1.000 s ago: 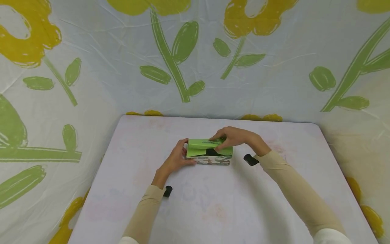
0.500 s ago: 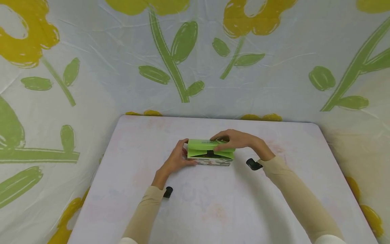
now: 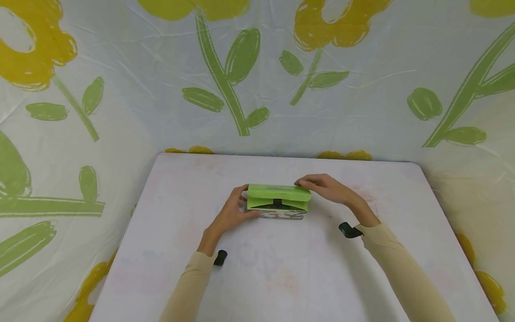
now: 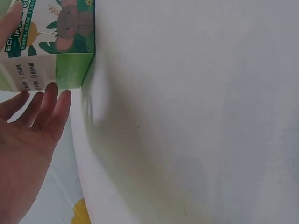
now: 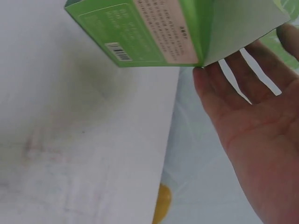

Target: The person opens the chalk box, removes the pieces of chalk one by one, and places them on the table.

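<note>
A small cardboard box [image 3: 277, 191] with a green lid stands on the table, its long front side towards me. The lid is partly raised, and a dark gap shows under its front edge. My left hand [image 3: 231, 217] grips the left end, thumb at the front and fingers round the side. In the left wrist view the box's front [image 4: 70, 28] carries a cartoon animal and leaves. My right hand [image 3: 327, 188] touches the lid's back right corner with loosely extended fingers. The right wrist view shows those fingers [image 5: 233, 79] along a pale flap [image 5: 243, 30] above the green end with a barcode.
The white table [image 3: 257, 277] has a far edge a little behind the box. A cloth backdrop [image 3: 161, 58] with printed flowers surrounds it. Dark wrist devices [image 3: 349, 230] jut from both cuffs.
The lid's front flap has lifted and rounded, widening the gap. My right hand has slid from the lid's middle to its right corner. My left hand stays on the left end.
</note>
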### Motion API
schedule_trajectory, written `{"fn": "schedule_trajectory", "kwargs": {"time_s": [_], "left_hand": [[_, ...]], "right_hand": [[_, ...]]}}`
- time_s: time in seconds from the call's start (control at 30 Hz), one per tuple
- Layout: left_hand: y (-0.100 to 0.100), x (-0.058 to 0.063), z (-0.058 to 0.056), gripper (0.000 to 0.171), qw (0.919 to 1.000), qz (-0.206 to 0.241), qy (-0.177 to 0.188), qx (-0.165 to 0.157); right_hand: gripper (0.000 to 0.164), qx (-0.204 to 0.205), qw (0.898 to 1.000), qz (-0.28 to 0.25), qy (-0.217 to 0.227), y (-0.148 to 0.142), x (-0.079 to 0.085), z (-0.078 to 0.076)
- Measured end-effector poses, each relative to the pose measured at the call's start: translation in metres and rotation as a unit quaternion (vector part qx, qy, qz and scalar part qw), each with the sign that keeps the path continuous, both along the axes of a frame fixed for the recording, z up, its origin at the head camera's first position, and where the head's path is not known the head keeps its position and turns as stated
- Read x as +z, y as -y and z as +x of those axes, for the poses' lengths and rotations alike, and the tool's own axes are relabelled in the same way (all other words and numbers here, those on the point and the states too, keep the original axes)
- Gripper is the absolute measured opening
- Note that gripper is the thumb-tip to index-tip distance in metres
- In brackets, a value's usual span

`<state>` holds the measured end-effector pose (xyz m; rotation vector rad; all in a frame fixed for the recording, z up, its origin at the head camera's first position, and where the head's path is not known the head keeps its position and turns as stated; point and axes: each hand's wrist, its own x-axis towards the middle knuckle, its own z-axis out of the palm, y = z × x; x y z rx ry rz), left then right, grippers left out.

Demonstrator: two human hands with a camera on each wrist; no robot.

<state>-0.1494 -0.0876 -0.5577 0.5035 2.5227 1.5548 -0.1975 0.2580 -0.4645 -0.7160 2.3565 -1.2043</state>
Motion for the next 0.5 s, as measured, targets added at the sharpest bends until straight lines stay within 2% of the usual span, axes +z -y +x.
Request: {"fn": "schedule_trajectory", "kwargs": {"time_s": [0.23,0.5], "left_hand": [[-0.003,0.005,0.004,0.089,0.9997,0.014,-0.018,0.012],[-0.008,0.005,0.010,0.081,0.9977,0.038,-0.019,0.053]], "right_hand": [[0.031,-0.010,0.996,-0.084,-0.026,-0.013,-0.021,0.008],[0.031,-0.048,0.984,-0.171,-0.033,-0.011,-0.043,0.017]]}}
